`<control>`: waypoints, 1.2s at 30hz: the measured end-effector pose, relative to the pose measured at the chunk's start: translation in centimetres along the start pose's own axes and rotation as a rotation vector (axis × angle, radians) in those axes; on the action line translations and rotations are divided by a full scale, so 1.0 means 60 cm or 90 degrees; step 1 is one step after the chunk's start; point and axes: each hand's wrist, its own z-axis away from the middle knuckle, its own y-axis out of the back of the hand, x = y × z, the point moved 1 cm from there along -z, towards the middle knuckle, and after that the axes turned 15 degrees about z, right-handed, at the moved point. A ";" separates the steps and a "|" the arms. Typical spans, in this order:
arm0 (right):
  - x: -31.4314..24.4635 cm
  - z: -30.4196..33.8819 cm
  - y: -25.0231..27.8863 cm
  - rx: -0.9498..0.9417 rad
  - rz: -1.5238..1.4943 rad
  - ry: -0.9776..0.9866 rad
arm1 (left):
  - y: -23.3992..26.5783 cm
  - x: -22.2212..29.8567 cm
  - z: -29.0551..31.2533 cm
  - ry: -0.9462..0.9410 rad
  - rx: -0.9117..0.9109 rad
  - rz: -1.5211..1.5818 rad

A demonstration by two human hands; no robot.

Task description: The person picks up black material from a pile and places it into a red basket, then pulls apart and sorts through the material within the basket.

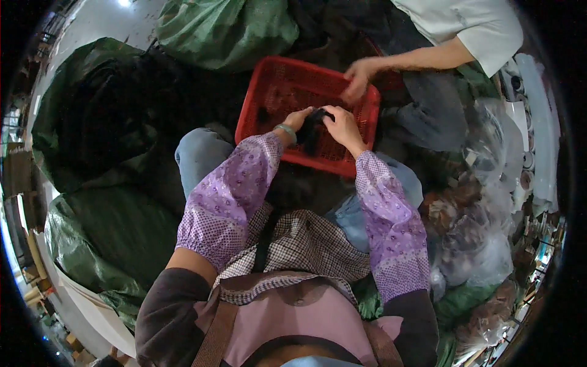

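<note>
Over a red plastic basket (246, 116), both my hands hold a dark, soft-looking black bundle (312, 136). What kind of thing it is, I cannot make out. My left hand (297, 118) grips its left side, fingers closed and partly hidden by the wrist. At its upper right, my right hand (344, 128) pinches the bundle between thumb and fingers. The lower end of the bundle hangs down into the basket. Small dark bits lie on the basket's slotted floor.
Across the basket, a co-worker's hand (361, 78) reaches over its far right rim, blurred. Large green sacks (226, 33) stand behind, and an open one with black material (116, 110) is at left. Clear plastic bags (474, 244) heap up at right.
</note>
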 end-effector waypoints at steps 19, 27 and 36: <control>-0.018 0.001 -0.022 -0.011 -0.066 -0.159 | -0.050 0.022 0.076 -0.634 -0.011 -0.569; -0.046 0.010 -0.018 0.118 0.019 0.057 | -0.025 0.018 0.030 -0.460 0.135 -0.548; -0.069 0.023 -0.026 0.151 0.178 0.216 | 0.005 0.001 0.001 -0.307 0.060 -0.118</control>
